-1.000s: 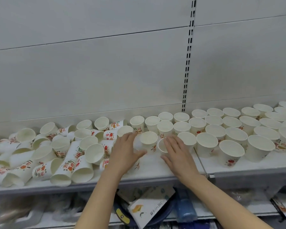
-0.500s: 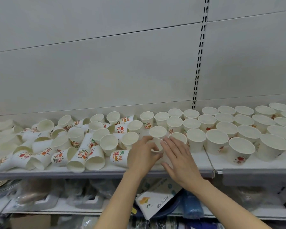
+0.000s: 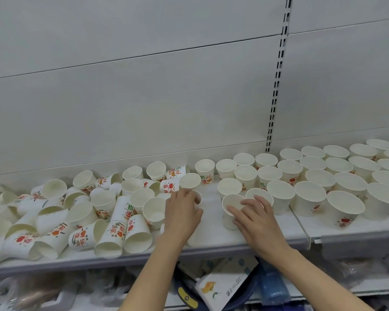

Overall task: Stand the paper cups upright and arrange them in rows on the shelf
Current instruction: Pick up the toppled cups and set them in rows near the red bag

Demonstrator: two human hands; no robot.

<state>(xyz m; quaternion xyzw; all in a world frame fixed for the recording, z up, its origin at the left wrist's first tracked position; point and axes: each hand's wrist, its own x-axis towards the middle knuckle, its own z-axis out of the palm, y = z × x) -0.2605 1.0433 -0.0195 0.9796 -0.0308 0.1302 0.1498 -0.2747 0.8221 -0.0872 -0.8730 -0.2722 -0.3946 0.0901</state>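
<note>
White paper cups with red and green print fill the white shelf [image 3: 212, 225]. Upright cups [image 3: 310, 176] stand in rows on the right half. A heap of toppled cups [image 3: 112, 223] covers the left half. My right hand [image 3: 256, 223] grips an upright cup [image 3: 233, 202] by its rim, at the left end of the front row. My left hand [image 3: 182, 213] curls its fingers round another cup [image 3: 198, 197] at the heap's right edge; most of that cup is hidden under the hand.
A strip of bare shelf lies between my hands. The grey back panel carries a slotted upright [image 3: 276, 86]. On the lower shelf lie a printed packet [image 3: 222, 286], a blue bottle [image 3: 272, 286] and plastic-wrapped goods [image 3: 38, 292].
My hands, close together at one cup before, have moved apart. The left hand went left to a cup by the heap; the right hand stays on the upright cup.
</note>
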